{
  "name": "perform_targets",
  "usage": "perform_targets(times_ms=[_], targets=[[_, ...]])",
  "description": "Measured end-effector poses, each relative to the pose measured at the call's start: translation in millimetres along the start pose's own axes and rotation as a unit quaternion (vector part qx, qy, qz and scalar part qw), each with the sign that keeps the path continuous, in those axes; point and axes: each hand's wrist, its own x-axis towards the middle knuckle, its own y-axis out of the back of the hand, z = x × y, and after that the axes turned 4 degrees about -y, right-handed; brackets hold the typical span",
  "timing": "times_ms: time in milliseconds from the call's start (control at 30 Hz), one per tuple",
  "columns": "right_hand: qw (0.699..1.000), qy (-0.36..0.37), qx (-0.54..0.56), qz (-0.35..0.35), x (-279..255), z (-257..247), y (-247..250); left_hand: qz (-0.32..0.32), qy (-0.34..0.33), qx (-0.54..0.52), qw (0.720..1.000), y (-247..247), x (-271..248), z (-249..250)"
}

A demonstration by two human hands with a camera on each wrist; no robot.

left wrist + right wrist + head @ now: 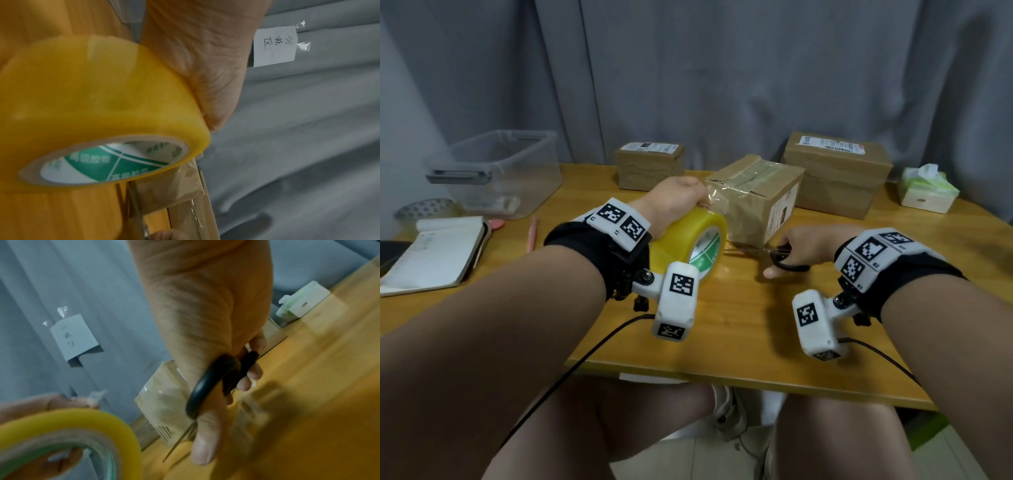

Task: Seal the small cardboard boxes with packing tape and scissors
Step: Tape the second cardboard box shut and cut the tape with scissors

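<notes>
Gripping the yellow packing-tape roll (pixel 690 240), the left hand (pixel 674 202) risks slackening the strip, so the black-handled scissors (pixel 784 258) gripped by the right hand (pixel 808 246) could snag beside the small brown cardboard box (pixel 753 198).

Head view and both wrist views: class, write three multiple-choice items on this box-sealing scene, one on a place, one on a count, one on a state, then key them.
1. Where is the clear plastic bin?
A far left of the table
B far right
C on the floor

2. How many cardboard boxes stand on the table?
A one
B three
C five

3. What does the right hand hold?
A a pen
B nothing
C scissors

Key: 1 A, it stands beside the notebook. 2 B, the taped box plus two behind. 3 C, fingers pass through the black handles; the left hand grips the tape roll.
</notes>
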Motion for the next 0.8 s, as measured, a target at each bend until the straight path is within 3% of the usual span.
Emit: perform_targets(times_ms=[133, 233, 300, 367, 433, 533, 800], targets=[[1.000, 0.005, -0.017, 0.001, -8, 0, -12, -0.013, -0.033, 0.006, 0.999, 5, -10, -4], [0.988, 0.048, 0.020, 0.149, -11, -4, 4, -0.020, -0.066, 0.011, 0.998, 7, -12, -7], [0.948, 0.093, 0.192, 0.238, -15, -17, 14, -0.017, -0.088, 0.018, 0.996, 8, -12, -8], [0.899, 0.147, 0.354, 0.211, -21, -40, 17, -0.019, -0.100, 0.010, 0.995, 8, -14, -9], [0.881, 0.173, 0.412, 0.153, -22, -60, 15, -0.022, -0.108, 0.005, 0.994, 7, -16, -8], [0.881, 0.168, 0.413, 0.158, -16, -78, 13, -0.023, -0.110, 0.008, 0.994, 11, -21, -7], [0.893, 0.128, 0.365, 0.232, -5, -90, 17, -0.030, -0.048, 0.158, 0.986, 12, -28, 7]])
